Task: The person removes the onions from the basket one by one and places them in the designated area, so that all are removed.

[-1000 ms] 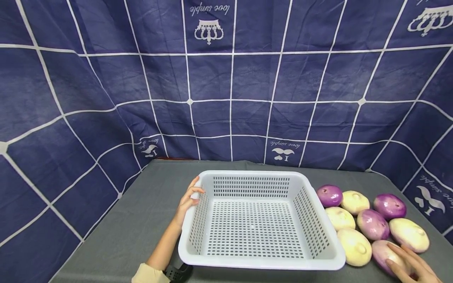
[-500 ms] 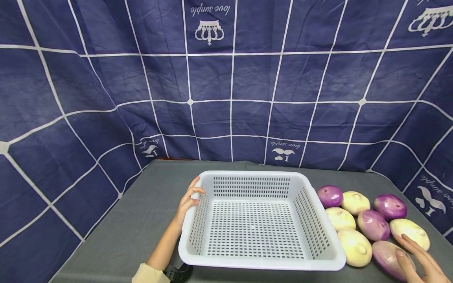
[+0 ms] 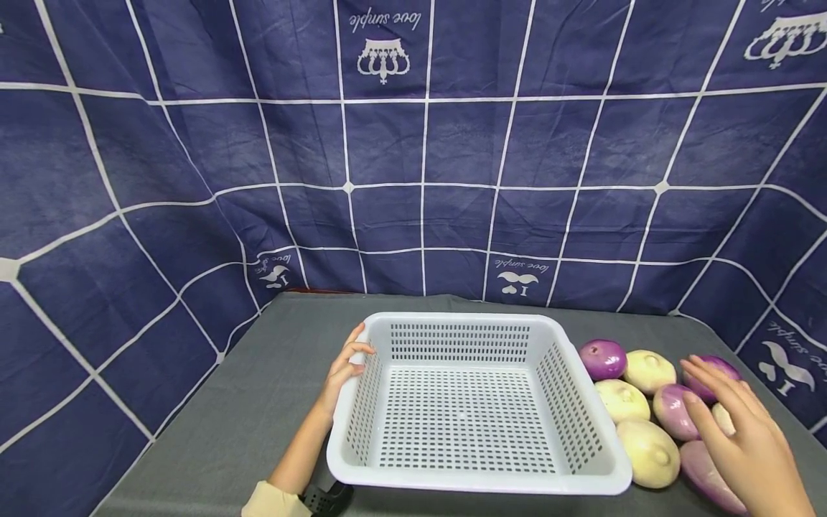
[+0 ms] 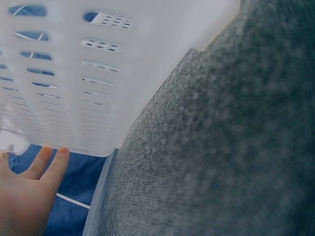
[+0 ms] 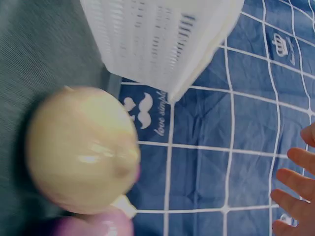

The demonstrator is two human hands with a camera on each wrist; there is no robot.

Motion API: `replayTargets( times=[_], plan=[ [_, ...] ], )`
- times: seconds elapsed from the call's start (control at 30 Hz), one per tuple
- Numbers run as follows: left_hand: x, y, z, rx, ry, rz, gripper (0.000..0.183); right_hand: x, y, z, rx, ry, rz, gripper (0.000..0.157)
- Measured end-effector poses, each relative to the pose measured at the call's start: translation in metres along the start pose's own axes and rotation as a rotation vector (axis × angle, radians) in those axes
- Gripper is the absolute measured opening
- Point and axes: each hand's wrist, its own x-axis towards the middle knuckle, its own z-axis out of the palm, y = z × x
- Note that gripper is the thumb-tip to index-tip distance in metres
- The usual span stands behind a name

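Note:
A white perforated plastic basket (image 3: 478, 484) stands on the grey cloth. My left hand (image 3: 342, 370) grips its left rim, fingertips over the edge; the left wrist view shows this hand (image 4: 29, 191) against the basket's outer wall (image 4: 133, 59). At the right lie several glossy egg-shaped vegetables or fruits, some purple (image 3: 602, 359), some cream with a nub (image 3: 648, 452). Over them my right hand (image 3: 743, 431) is raised, fingers spread and holding nothing, hiding part of the group. In the right wrist view a pale one (image 5: 83, 152) lies apart from that hand (image 5: 298, 189).
Grey cloth (image 3: 245, 431) covers the table. A blue curtain (image 3: 452, 143) with white lines hangs behind and at both sides. The group of purple and cream pieces lies close along the basket's right wall.
My right hand has left the pale purple piece at the front right and moved up and forward over the group. The left hand and the basket have not moved.

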Motion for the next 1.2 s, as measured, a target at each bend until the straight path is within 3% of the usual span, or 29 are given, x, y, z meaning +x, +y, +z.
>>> replayTargets(
  times=[0.2, 0.37, 0.53, 0.7, 0.97, 1.07, 1.2],
  plan=[
    [0.001, -0.001, -0.001, 0.008, 0.007, -0.010, 0.031, 0.030, 0.008, 0.004, -0.187, -0.212, -0.063, 0.060],
    [0.002, 0.001, 0.001, -0.006, -0.003, -0.002, 0.031, 0.048, 0.017, 0.011, -0.287, -0.401, 0.013, 0.069],
    [0.003, 0.002, 0.002, -0.005, -0.005, -0.005, 0.032, 0.056, 0.026, 0.021, -0.354, -0.516, 0.096, 0.073],
    [-0.001, -0.001, 0.000, 0.006, -0.007, -0.006, 0.032, 0.050, 0.030, 0.029, -0.380, -0.555, 0.140, 0.073],
    [-0.002, -0.002, -0.004, 0.039, 0.036, -0.017, 0.029, 0.041, 0.031, 0.035, -0.398, -0.498, 0.145, 0.073],
    [-0.006, -0.001, -0.006, 0.117, 0.120, -0.040, 0.025, 0.033, 0.031, 0.037, -0.380, -0.494, 0.147, 0.074],
    [-0.010, 0.006, -0.010, 0.295, 0.304, -0.012, 0.018, 0.027, 0.032, 0.038, -0.332, -0.487, 0.144, 0.074]
  ],
)
